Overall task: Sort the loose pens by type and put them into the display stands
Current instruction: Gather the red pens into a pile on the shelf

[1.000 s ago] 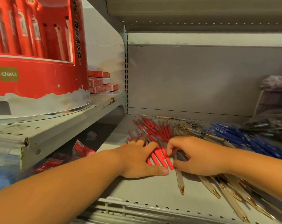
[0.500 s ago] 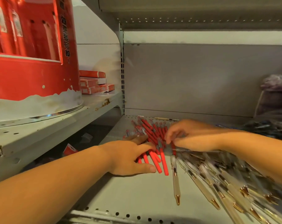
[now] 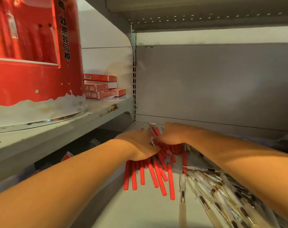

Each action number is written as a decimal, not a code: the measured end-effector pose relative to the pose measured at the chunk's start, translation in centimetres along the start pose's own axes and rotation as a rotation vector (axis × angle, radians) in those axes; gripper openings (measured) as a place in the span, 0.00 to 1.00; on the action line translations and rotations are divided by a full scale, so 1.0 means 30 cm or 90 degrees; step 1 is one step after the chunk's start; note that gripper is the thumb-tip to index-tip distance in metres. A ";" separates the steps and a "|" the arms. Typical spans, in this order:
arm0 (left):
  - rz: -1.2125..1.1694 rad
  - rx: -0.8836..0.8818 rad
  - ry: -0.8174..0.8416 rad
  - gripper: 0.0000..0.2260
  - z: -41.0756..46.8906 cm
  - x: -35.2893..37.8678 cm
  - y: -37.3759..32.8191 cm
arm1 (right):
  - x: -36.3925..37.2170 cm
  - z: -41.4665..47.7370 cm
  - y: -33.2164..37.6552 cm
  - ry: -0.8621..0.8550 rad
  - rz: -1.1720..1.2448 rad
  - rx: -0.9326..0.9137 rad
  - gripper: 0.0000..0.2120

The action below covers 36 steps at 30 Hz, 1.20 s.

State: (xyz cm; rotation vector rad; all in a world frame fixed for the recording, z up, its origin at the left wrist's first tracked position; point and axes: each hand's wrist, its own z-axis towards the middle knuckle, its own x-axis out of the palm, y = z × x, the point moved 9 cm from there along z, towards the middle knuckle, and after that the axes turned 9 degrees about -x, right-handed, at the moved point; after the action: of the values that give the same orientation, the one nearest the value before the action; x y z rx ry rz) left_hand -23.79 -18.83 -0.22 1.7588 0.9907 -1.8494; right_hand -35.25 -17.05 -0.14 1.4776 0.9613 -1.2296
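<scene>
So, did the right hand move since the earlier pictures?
Yes. The right hand went deeper, toward the shelf's back wall, onto the red pens.

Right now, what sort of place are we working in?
Most likely a stationery shop: perforated metal shelving, a red pen display stand with stacked red boxes beside it, and loose red pens on the shelf.
</scene>
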 end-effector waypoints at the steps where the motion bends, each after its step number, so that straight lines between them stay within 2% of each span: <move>1: -0.008 -0.038 -0.016 0.24 0.009 -0.007 0.016 | -0.005 0.017 -0.006 -0.008 -0.006 0.013 0.19; 4: 0.009 -0.148 0.015 0.27 0.014 0.015 0.070 | -0.017 0.051 -0.040 -0.007 -0.020 0.096 0.37; 7: 0.019 -0.215 0.038 0.35 0.014 0.037 0.123 | -0.010 0.077 -0.056 0.010 0.007 0.135 0.41; 11: 0.001 -0.199 0.032 0.35 0.022 0.039 0.130 | 0.009 0.095 -0.044 0.081 0.034 0.125 0.38; 14: -0.020 -0.176 0.028 0.27 0.021 0.040 0.118 | 0.020 0.086 -0.040 0.137 0.058 0.130 0.37; 17: -0.032 -0.133 0.014 0.18 0.018 0.032 0.089 | 0.017 0.090 -0.031 0.135 0.077 0.123 0.33; 19: -0.018 -0.103 0.012 0.18 0.014 0.026 0.064 | 0.009 0.098 -0.018 0.110 0.089 0.117 0.29; 21: -0.003 -0.102 0.011 0.17 0.014 0.027 0.056 | 0.003 0.108 -0.012 0.079 0.094 0.127 0.29; 23: 0.023 -0.106 0.015 0.24 0.013 0.033 0.058 | 0.009 0.114 -0.005 0.078 0.093 0.134 0.30; 27: -0.016 -0.142 0.014 0.33 0.022 0.036 0.089 | 0.017 0.109 0.016 0.131 0.097 0.115 0.24; 32: -0.026 -0.144 -0.008 0.37 0.035 0.033 0.097 | 0.019 0.105 -0.015 0.112 0.093 0.142 0.28; 36: -0.007 -0.142 -0.025 0.38 0.032 0.031 0.092 | 0.028 0.111 -0.022 0.115 0.099 0.146 0.16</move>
State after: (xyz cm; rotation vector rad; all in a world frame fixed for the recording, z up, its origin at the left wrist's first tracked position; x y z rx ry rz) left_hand -22.61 -21.22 -1.77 1.5827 1.1453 -1.7004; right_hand -36.50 -20.14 -1.22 1.8340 0.8251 -1.1366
